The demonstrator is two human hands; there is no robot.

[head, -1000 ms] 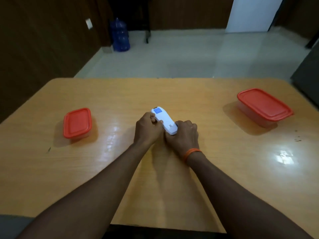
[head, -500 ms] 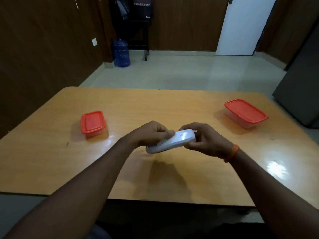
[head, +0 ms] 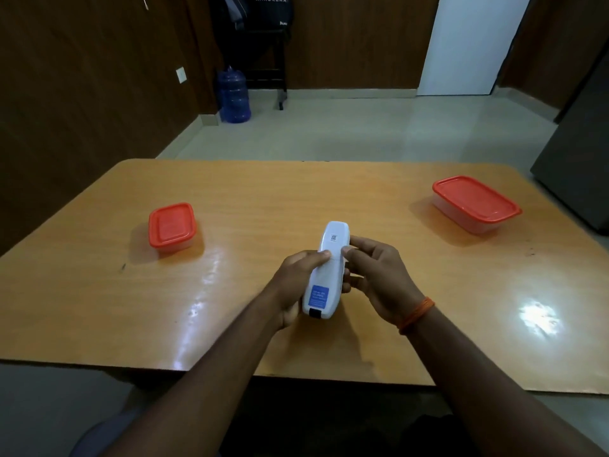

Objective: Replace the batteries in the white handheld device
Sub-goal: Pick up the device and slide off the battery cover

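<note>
Now I hold the white plastic handheld device (head: 326, 275) above the glossy wooden desk (head: 230, 192), back side up, my left hand (head: 296, 285) wrapped around its side, my right hand (head: 375, 275) pinching its edge, thumbs on the cover seam. Best, I judge, to press and slide the cover steadily while gripping firmly.

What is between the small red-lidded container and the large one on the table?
In the head view, the white device, held above the table by the left hand and right hand, lies between the small container and the large container.
</note>
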